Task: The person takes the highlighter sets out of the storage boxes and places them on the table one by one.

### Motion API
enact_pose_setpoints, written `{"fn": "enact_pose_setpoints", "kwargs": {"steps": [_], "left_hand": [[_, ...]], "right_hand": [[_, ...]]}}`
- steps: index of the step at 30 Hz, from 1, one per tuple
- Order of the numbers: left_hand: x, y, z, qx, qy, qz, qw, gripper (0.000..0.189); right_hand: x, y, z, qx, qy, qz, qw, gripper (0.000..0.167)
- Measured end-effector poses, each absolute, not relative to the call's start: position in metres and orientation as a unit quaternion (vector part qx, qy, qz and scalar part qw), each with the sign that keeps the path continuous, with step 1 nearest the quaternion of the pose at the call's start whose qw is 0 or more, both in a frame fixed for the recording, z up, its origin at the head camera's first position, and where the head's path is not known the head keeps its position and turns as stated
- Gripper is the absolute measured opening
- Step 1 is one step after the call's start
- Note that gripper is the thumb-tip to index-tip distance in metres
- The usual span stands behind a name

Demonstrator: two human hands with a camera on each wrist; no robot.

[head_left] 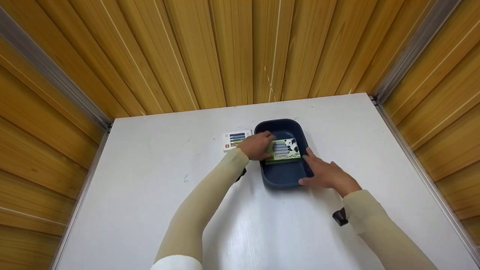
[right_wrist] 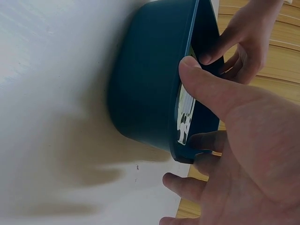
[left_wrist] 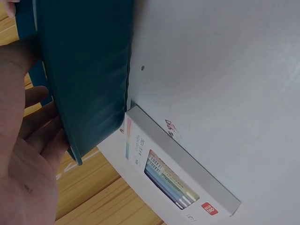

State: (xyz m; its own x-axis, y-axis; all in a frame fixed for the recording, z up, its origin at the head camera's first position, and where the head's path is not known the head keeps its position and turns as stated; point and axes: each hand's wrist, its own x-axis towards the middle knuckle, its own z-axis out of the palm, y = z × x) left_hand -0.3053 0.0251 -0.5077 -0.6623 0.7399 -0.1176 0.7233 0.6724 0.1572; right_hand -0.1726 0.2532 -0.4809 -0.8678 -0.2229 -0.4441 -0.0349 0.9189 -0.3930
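A dark blue plastic bin (head_left: 287,176) stands on the white table. Within its walls is a green and white box with a panda picture (head_left: 292,145) and a window showing several pale sticks, perhaps crayons or pens. My left hand (head_left: 257,146) reaches over the bin's left rim and holds this box by its left end, thumb on the near side and fingers on the far side. At the bin's right rim, my right hand (head_left: 326,174) has its fingers spread, with the thumb (right_wrist: 201,79) touching the rim. The left wrist view hides the panda box.
A white box of coloured pens (left_wrist: 171,180) with a window lies just left of the bin, partly behind the left hand in the head view. The white table (head_left: 150,180) meets wood-patterned panels (head_left: 232,56) at the back and both sides.
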Motion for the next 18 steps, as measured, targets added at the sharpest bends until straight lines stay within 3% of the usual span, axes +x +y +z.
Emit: {"fn": "enact_pose_setpoints", "kwargs": {"steps": [18], "left_hand": [[-0.3047, 0.0301, -0.5123, 0.412, 0.907, 0.045, 0.080, 0.067]], "right_hand": [[-0.1717, 0.2530, -0.4793, -0.065, 0.947, -0.196, 0.248, 0.094]]}}
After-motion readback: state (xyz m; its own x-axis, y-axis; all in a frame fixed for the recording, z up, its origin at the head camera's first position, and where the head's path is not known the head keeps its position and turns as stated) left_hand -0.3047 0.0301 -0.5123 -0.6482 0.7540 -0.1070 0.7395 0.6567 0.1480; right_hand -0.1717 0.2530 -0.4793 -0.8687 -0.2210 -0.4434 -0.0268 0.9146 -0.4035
